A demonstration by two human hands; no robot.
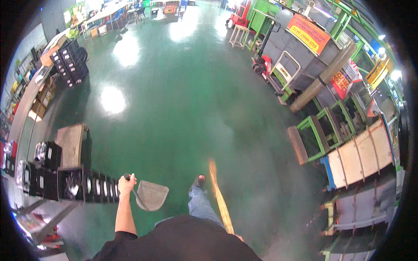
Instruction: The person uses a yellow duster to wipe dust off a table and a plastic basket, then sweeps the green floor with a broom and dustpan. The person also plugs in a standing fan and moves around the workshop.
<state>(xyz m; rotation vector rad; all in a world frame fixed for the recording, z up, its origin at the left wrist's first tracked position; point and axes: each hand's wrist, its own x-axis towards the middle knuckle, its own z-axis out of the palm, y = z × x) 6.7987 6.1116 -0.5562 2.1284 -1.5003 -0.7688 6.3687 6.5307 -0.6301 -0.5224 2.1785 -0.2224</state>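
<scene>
My left hand point(127, 184) is closed round the dark handle of a dustpan point(152, 195). Its grey scoop hangs beside my left leg, above the green floor. On the other side, a long straw-coloured broom point(219, 191) slants forward past my right leg. Only a sliver of my right hand point(239, 238) shows at the broom's near end, because my dark shirt covers the rest. That hand appears to grip the broom, though its fingers are mostly hidden. One shoe point(200, 179) and a blue jeans leg stand between the two tools.
Left lie black crates point(72, 182), a low wooden-topped platform point(69, 141) and a stack of black bins point(69, 63). Right stand a pallet jack point(263, 65), a hand trolley point(285, 74), a brown post point(322, 78) and green steps point(315, 132). Glossy green floor point(174, 100) stretches ahead.
</scene>
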